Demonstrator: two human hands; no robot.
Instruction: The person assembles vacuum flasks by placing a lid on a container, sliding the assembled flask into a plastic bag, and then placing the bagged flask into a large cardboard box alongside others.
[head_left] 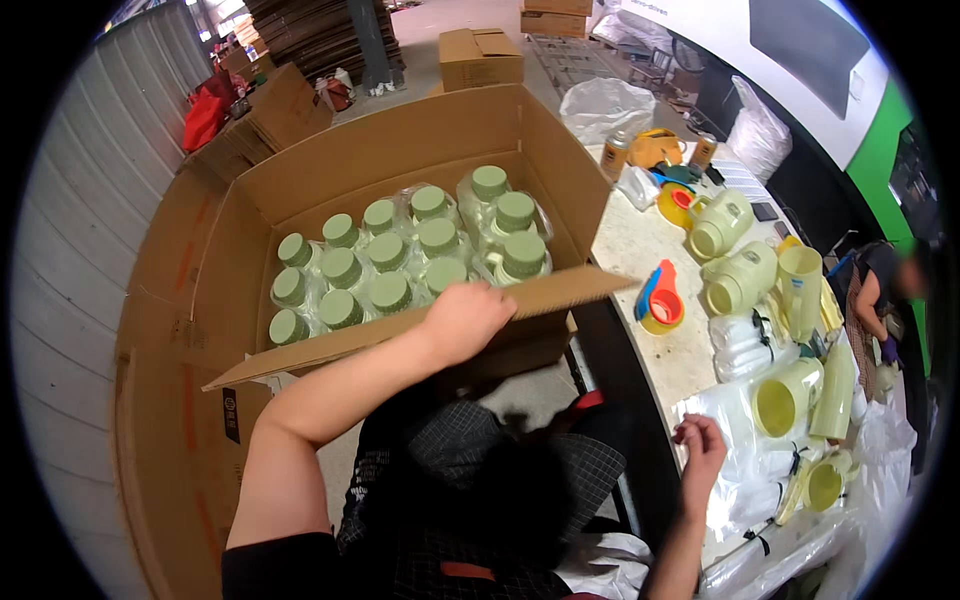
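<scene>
My left hand point(468, 322) is closed over the near flap point(565, 293) of a large open cardboard box point(350, 150), fingers curled over the flap's upper edge. Inside the box, rows of bottles with light green round lids point(388, 252) stand upright, wrapped in clear plastic. Over the edge of the white worktable on the right, my right hand point(704, 455) is held with its fingers loosely bent and a little apart. No object shows in it. Closest to it lie flat clear plastic bags point(722, 480).
The worktable point(640, 235) carries pale green jugs point(722, 222), red, blue and yellow scoops point(660, 300), a clear green cup point(798, 290) and spray cans point(614, 155). More cartons point(480, 58) stand beyond. A ribbed wall point(90, 230) runs along the left. Another person point(868, 300) sits across the table.
</scene>
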